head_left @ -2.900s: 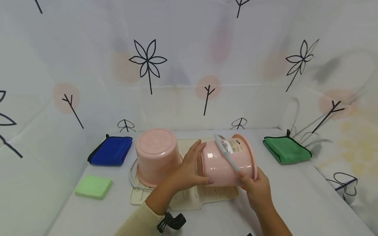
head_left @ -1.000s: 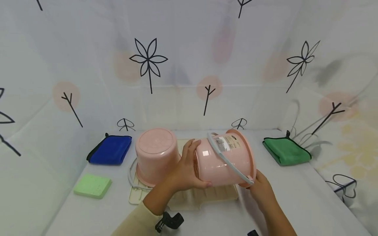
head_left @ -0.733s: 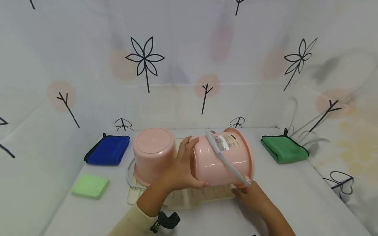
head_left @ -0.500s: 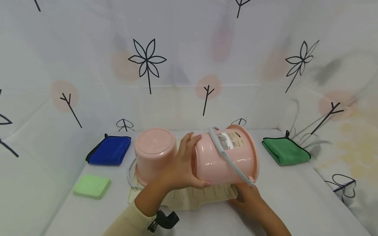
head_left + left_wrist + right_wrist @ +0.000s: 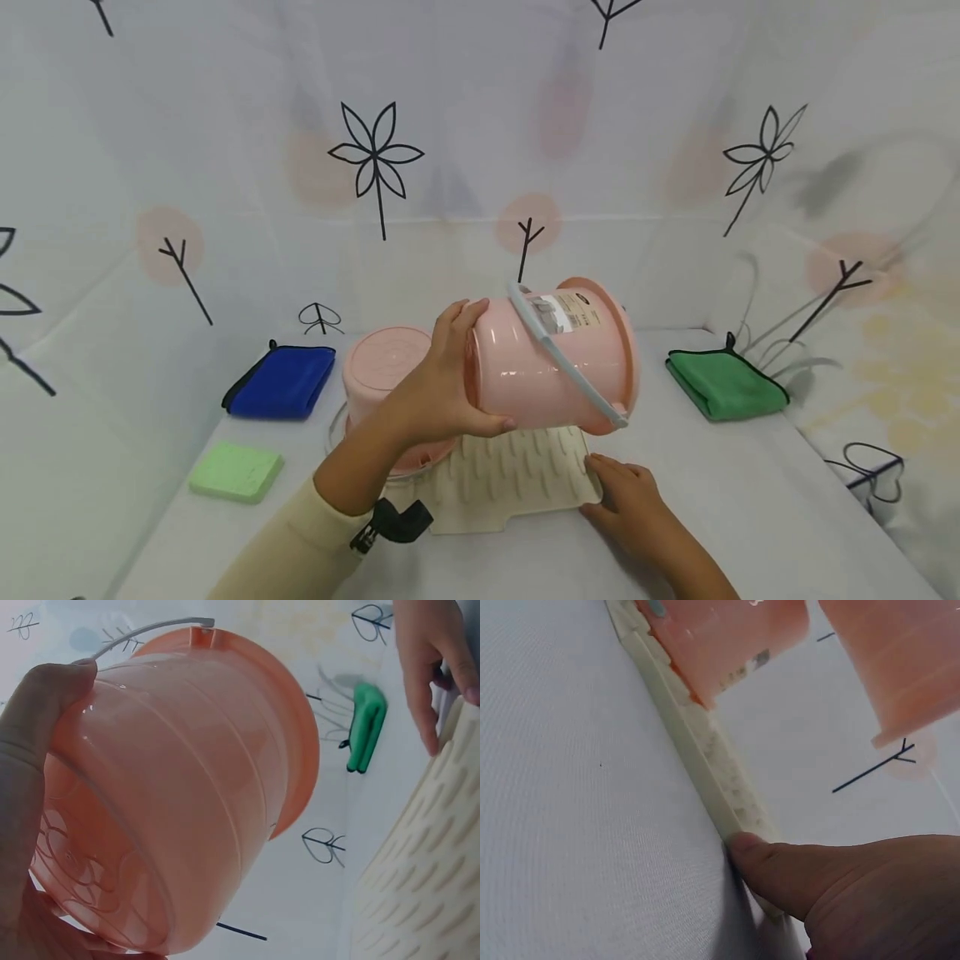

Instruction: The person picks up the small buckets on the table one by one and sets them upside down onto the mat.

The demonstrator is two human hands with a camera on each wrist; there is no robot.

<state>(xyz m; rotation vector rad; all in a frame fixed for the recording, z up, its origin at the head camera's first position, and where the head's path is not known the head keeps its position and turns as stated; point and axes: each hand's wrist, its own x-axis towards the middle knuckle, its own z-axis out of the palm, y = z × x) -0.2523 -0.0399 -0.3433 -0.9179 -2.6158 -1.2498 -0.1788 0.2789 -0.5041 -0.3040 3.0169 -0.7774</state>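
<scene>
My left hand (image 5: pixel 442 383) grips a pink bucket (image 5: pixel 551 358) around its base end and holds it on its side, above the table. The bucket's mouth faces right, and its pale grey handle (image 5: pixel 562 358) hangs across a label. Below, my right hand (image 5: pixel 630 504) pinches the right edge of a cream draining tray (image 5: pixel 510 467) covered in raised ridges. In the right wrist view the thumb (image 5: pixel 769 862) lies on the tray's side. A second pink bucket (image 5: pixel 386 354) stands upside down on the tray's left part, partly hidden behind my left forearm.
A folded blue cloth (image 5: pixel 281 382) lies at the back left, with a light green sponge (image 5: pixel 236 472) in front of it. At the back right is a folded green cloth (image 5: pixel 726 383). White patterned sheets (image 5: pixel 450 167) hang behind the white-covered table (image 5: pixel 720 492).
My left hand has raised the bucket off the tray and shifted it slightly left. My right hand has let go of the bucket's rim and moved down to the tray's edge.
</scene>
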